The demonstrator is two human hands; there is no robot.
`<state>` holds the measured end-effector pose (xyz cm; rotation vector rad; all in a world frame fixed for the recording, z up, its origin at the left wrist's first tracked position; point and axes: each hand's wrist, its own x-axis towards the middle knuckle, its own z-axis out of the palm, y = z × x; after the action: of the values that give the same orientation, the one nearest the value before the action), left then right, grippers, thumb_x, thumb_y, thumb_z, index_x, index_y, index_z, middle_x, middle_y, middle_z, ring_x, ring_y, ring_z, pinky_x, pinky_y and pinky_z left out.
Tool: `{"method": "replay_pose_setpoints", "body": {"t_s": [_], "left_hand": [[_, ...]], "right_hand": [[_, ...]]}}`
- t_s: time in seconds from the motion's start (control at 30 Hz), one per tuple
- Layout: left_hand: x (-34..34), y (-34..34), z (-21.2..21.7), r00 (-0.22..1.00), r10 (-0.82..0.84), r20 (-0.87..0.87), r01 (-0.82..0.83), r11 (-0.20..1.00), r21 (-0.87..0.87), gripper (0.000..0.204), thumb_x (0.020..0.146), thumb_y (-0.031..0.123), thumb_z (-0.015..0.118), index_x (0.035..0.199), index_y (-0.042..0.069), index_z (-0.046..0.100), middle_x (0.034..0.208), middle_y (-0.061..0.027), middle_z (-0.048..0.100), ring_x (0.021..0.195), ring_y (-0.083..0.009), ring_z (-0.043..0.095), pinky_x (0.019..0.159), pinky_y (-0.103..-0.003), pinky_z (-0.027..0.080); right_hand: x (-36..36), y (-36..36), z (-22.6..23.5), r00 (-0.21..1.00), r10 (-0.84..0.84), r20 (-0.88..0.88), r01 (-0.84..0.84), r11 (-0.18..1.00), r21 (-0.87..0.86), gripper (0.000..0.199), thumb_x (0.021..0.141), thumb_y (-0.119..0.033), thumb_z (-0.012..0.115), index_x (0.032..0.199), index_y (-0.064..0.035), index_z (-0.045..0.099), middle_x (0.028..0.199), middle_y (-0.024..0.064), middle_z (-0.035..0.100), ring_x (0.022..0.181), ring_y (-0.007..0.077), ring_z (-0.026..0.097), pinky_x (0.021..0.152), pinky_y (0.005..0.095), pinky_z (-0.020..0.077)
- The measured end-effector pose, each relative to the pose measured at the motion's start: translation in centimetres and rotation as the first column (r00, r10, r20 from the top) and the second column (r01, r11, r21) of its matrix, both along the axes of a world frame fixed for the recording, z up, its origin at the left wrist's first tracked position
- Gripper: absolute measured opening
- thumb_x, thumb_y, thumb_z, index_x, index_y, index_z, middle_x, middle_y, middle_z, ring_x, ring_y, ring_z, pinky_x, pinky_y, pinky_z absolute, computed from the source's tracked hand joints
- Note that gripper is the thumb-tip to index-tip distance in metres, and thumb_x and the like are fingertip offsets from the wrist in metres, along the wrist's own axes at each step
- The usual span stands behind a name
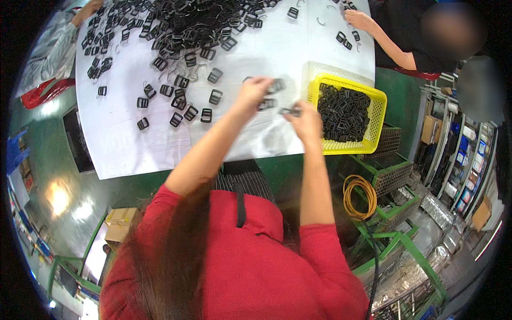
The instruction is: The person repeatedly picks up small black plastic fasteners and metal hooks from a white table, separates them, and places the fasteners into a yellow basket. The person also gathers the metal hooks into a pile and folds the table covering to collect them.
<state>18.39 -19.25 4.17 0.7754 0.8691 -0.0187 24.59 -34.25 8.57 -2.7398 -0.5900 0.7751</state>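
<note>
One dark piece [290, 111], prob. a buckle, is sitting in the narrowly pinched fingers of the R hand [306, 122], just L of a yellow basket [380, 122]. L hand [253, 93]: fingers are bending close together beside a loose black buckle [276, 85]; blur is hiding the contact, so can't tell if they're gripping it. Basketed buckles [344, 112] are filling much of the basket; others are lying scattered on the white-covered counter [128, 154], w/ a dense heap [192, 21] at the far side.

Poss. faults, w/ causes:
(a) Drop: R fingers are apparently pinching only a small part of the piece; a quick swing could be flinging it short, even over the counter's front edge.
(b) Spill: the basket is standing at the counter's R front corner, its near end seemingly reaching past the edge (support unclear); an arm knock could be tipping it.
(c) Snag: thin wire-like bits [320, 22] are lying among the loose buckles; lifting one could be dragging its neighbours, esp. nr. the heap.
</note>
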Motion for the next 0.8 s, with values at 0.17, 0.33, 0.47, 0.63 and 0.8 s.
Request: {"method": "replay_pose_setpoints", "body": {"t_s": [0.17, 0.33, 0.47, 0.63, 0.8], "left_hand": [[8.0, -9.4, 2.4, 0.904, -0.344, 0.253, 0.198, 0.862, 0.466, 0.036, 0.081, 0.024, 0.063, 0.107, 0.000, 0.058, 0.100, -0.0146, 0.060, 0.098, -0.0239, 0.057, 0.087, -0.032, 0.044], [3.2, -2.3, -0.2, 0.987, -0.140, 0.077, -0.020, 0.372, 0.928, 0.031, 0.073, 0.017, 0.066, 0.101, 0.007, 0.058, 0.107, -0.0159, 0.054, 0.106, -0.0320, 0.047, 0.093, -0.039, 0.037], [-3.1, 5.1, -4.9, 0.950, 0.180, -0.256, 0.241, 0.102, 0.965, 0.036, 0.071, 0.012, 0.067, 0.104, 0.009, 0.054, 0.098, -0.0127, 0.054, 0.104, -0.0304, 0.047, 0.087, -0.042, 0.040], [-6.3, 7.7, -8.2, 0.948, 0.030, -0.318, 0.308, 0.177, 0.935, 0.034, 0.073, 0.011, 0.065, 0.105, 0.011, 0.054, 0.094, -0.0098, 0.054, 0.093, -0.0275, 0.054, 0.078, -0.038, 0.045], [-12.3, 9.0, -8.0, 0.990, 0.106, -0.088, -0.021, 0.746, 0.666, 0.021, 0.075, 0.007, 0.060, 0.096, 0.008, 0.060, 0.084, -0.0100, 0.061, 0.071, -0.0165, 0.060, 0.065, -0.028, 0.049]], "right_hand": [[6.3, -9.0, 2.7, 0.929, -0.140, 0.344, 0.147, 0.989, 0.005, 0.037, 0.068, -0.024, 0.073, 0.097, -0.0075, 0.058, 0.096, 0.0152, 0.055, 0.092, 0.0320, 0.054, 0.080, 0.0400, 0.0443], [4.6, -4.7, 2.3, 0.832, -0.184, 0.523, 0.091, 0.976, 0.200, 0.028, 0.074, -0.014, 0.065, 0.099, -0.0050, 0.057, 0.103, 0.0125, 0.052, 0.096, 0.0313, 0.053, 0.085, 0.0394, 0.0430], [-4.6, 2.4, -5.0, 0.989, 0.115, 0.090, -0.139, 0.935, 0.328, 0.029, 0.070, -0.011, 0.067, 0.097, -0.0101, 0.055, 0.097, 0.0103, 0.054, 0.093, 0.0288, 0.054, 0.079, 0.0382, 0.0453], [-11.6, 7.4, -8.9, 0.958, 0.270, 0.098, -0.281, 0.951, 0.132, 0.047, 0.062, -0.016, 0.076, 0.101, -0.0126, 0.050, 0.098, 0.0090, 0.051, 0.089, 0.0305, 0.054, 0.073, 0.0405, 0.0474], [-9.5, 8.2, -11.2, 0.967, 0.194, -0.164, -0.145, 0.951, 0.273, 0.044, 0.064, -0.017, 0.075, 0.100, -0.0108, 0.051, 0.096, 0.0114, 0.051, 0.092, 0.0306, 0.054, 0.074, 0.0410, 0.0469]]}}
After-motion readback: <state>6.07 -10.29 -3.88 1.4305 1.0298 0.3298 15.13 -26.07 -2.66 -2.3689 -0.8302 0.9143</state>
